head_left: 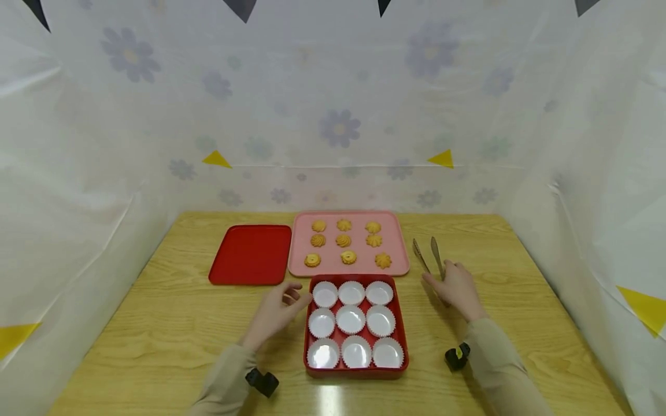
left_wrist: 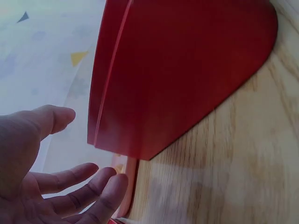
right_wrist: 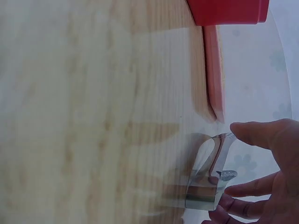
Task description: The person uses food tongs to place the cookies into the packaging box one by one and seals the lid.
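Note:
A red square box [head_left: 356, 373] holds several white paper baking cups [head_left: 350, 319] in rows. Beside its back left corner is my left hand [head_left: 277, 311], fingers relaxed and holding nothing; whether the thumb touches the rim I cannot tell. The left wrist view shows the box's red side [left_wrist: 187, 70] beyond the spread fingers. To the right of the box, metal tongs [head_left: 420, 256] point away across the table. My right hand [head_left: 458, 292] is at their near end. In the right wrist view, its thumb and fingers stand apart around the tongs [right_wrist: 201, 203], not closed on them.
Behind the box, a pink tray [head_left: 359, 270] carries several piped cookies [head_left: 343, 241]. A bare red tray [head_left: 251, 254] lies to its left. The wooden table [head_left: 171, 323] is bordered by white, flower-printed sheeting [head_left: 338, 179].

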`<state>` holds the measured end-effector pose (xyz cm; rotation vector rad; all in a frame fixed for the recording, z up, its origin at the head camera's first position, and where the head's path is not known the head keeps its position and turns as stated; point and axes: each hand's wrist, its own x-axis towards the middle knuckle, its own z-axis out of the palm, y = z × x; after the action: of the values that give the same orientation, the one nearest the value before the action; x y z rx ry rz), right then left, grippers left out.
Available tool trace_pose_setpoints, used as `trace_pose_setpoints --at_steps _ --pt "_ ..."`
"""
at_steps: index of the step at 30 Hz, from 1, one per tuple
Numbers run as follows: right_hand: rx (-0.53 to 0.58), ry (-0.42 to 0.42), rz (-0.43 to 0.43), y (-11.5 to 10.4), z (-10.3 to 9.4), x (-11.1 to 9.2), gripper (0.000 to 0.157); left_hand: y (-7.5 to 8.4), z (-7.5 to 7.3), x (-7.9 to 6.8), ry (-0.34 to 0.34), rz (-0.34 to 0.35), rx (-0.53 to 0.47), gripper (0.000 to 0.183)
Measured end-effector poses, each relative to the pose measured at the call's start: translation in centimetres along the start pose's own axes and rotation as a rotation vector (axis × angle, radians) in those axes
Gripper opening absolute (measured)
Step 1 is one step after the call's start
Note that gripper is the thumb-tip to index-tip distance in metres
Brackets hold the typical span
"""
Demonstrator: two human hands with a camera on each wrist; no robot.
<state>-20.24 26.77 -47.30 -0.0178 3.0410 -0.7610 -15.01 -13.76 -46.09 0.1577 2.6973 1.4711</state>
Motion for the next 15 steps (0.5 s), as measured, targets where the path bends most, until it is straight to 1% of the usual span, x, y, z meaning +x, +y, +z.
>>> trace_pose_setpoints --at_steps 3,5,8,10,15 --pt "-0.036 -0.009 0.012 0.0 0.1 0.4 0.053 0.2 0.4 -0.1 -0.004 -0.013 -0.027 0.031" --pt "-0.054 -0.011 0.013 0.1 0.1 0.6 0.047 0.3 0.6 -0.1 -0.016 -0.034 -0.044 0.030" --pt "-0.068 -0.012 0.018 0.2 0.2 0.9 0.045 0.5 0.8 -0.3 -0.034 -0.051 -0.065 0.030" --pt "-0.068 -0.012 0.019 0.2 0.2 1.0 0.045 0.7 0.9 -0.4 -0.035 -0.051 -0.056 0.028" --pt "-0.055 -0.027 0.044 0.2 0.1 1.1 0.043 0.8 1.2 -0.4 0.016 -0.024 0.007 0.021"
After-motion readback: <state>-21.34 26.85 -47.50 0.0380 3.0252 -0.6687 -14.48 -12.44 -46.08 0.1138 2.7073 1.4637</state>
